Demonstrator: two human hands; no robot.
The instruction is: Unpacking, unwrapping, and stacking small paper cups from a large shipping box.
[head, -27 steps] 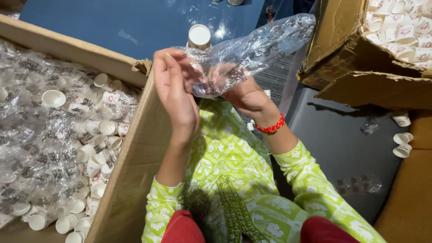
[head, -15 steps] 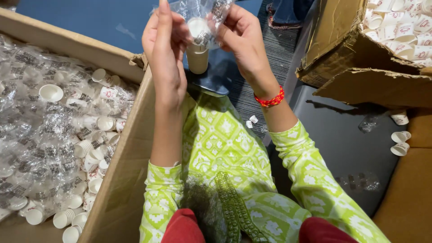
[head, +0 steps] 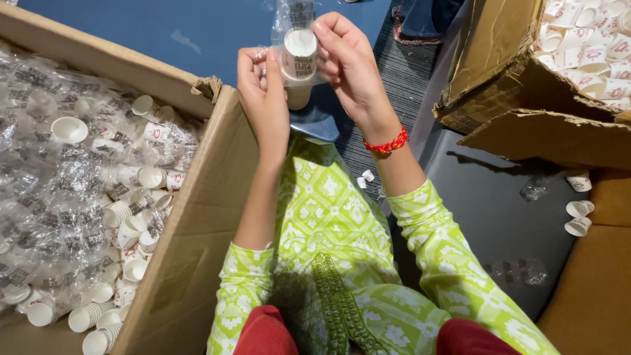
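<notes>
With my left hand (head: pixel 263 92) and right hand (head: pixel 348 62) both pinching the clear plastic sleeve (head: pixel 292 16) around a stack of paper cups (head: pixel 299 69), raised above my lap, forearms upright, I judge the thin film could tear and spill cups beside the cardboard box (head: pixel 197 217).

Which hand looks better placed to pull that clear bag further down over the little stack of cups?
Probably the right hand: its fingertips pinch the clear plastic bag beside the top of the paper cup stack, while the left hand steadies the stack's side.
</notes>
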